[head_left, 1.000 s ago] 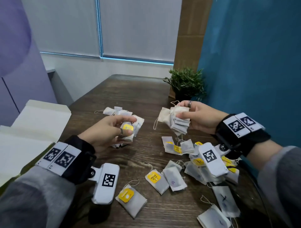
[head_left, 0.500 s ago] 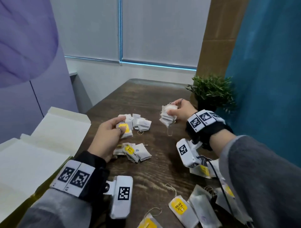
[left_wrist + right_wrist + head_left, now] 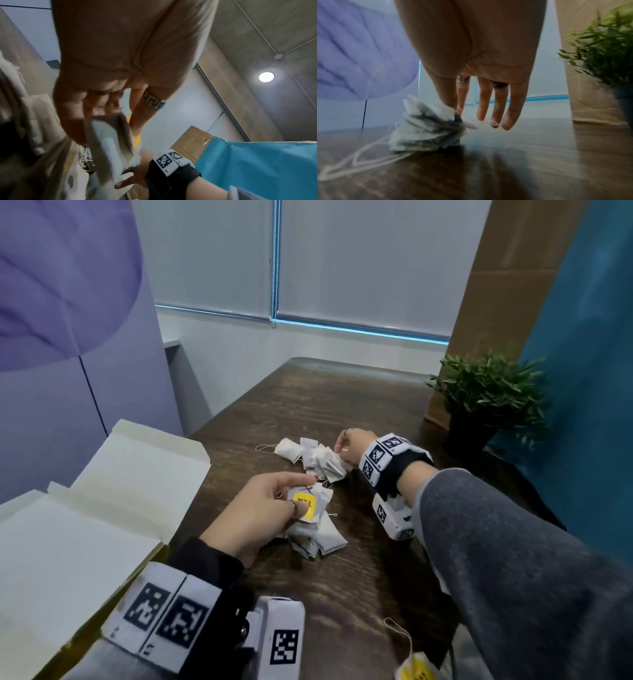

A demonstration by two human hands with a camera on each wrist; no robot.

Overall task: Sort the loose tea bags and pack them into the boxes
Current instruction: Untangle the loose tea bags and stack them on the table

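My left hand (image 3: 306, 496) grips a small bundle of white tea bags (image 3: 322, 497), thumb on the top bag's yellow tag, just above a near pile of bags (image 3: 327, 542). In the left wrist view its curled fingers (image 3: 102, 102) close round the bundle (image 3: 109, 142). My right hand (image 3: 342, 451) reaches farther out. It sets a fanned stack of plain white bags (image 3: 327, 465) on the table beside a far pile (image 3: 291, 448). In the right wrist view the stack (image 3: 426, 132) rests on the wood, its top corner pinched between thumb and index; the other fingers (image 3: 511, 112) hang straight.
An open cream box (image 3: 120, 474) lies at the table's left edge. A potted plant (image 3: 489, 395) stands at the far right by a blue wall. One yellow-tagged bag (image 3: 414, 671) lies near the bottom right. Bare dark wood (image 3: 342, 392) stretches beyond the piles.
My right hand moved forward and down, bringing its stack from mid-air onto the table by the far pile. My left hand lowered its bundle toward the near pile. The head turned left.
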